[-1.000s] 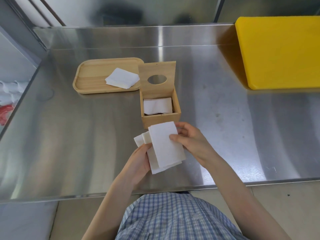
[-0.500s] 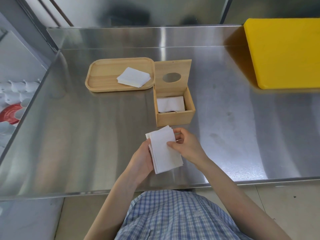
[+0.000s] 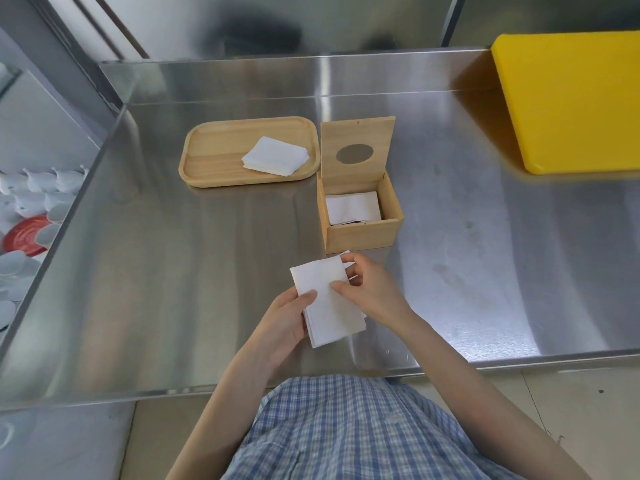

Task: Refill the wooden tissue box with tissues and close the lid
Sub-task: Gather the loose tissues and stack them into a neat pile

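The wooden tissue box (image 3: 363,235) stands on the steel table with its lid (image 3: 356,150) hinged upright at the back, an oval hole in it. White tissues (image 3: 351,207) lie inside the box. Just in front of the box I hold a stack of white tissues (image 3: 327,306) above the table with both hands. My left hand (image 3: 287,322) grips its left edge, thumb on top. My right hand (image 3: 370,289) pinches its right side and top corner. More white tissues (image 3: 275,161) lie on a wooden tray (image 3: 214,157) left of the box.
A thick yellow board (image 3: 571,105) lies at the table's back right. The steel table (image 3: 173,271) has a raised back wall and a near edge close to my checked shirt. Left of the table, below it, sit white cups and a red dish (image 3: 26,235).
The loose tissues in my hands have been squared into a neater stack. My left thumb now rests on top of it. The view has shifted, so the box appears further right.
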`<control>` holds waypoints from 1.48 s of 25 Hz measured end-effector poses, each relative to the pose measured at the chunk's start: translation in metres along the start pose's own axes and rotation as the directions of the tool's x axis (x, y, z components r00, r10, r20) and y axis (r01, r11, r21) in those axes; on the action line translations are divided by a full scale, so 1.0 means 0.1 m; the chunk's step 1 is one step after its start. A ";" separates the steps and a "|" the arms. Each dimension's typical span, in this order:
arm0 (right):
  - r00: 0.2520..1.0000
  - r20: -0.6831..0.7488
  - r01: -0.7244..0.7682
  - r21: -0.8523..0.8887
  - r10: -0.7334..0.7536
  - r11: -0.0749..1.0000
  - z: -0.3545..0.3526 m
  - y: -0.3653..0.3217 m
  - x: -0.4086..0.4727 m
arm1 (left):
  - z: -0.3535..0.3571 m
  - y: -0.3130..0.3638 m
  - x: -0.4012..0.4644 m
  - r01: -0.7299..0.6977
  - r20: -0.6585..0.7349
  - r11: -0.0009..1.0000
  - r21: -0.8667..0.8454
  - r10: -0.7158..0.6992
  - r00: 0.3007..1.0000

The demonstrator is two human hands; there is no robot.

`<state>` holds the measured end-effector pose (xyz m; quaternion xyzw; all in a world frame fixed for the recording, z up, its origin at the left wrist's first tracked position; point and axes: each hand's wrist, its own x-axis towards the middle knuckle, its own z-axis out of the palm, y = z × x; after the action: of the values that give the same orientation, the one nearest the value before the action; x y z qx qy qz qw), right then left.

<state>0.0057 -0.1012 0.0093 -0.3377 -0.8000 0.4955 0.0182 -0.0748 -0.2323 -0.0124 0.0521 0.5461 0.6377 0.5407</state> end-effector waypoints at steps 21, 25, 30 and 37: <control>0.974 -0.112 -0.224 -0.406 0.195 0.886 0.01 0.28 0.28 | -0.26 0.23 0.09 0.028 -0.116 0.998 -0.061 -0.035 0.993; 0.964 -0.150 -0.245 -0.199 0.217 0.949 -0.01 0.31 0.26 | -0.27 0.22 0.07 0.029 -0.126 0.996 -0.084 -0.039 0.991; 0.972 -0.109 -0.206 0.014 0.206 0.979 -0.16 0.26 0.20 | -0.25 0.17 0.05 0.035 -0.123 0.995 -0.091 -0.046 0.991; 0.985 -0.121 -0.064 0.391 0.120 0.918 -0.50 -0.07 0.04 | -0.21 0.16 0.08 0.053 -0.144 0.989 -0.142 -0.073 0.987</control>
<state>0.0171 -0.0621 0.0389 -0.3995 -0.6666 0.6181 0.1180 -0.1015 -0.2367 -0.0131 -0.0502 0.5410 0.6585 0.5207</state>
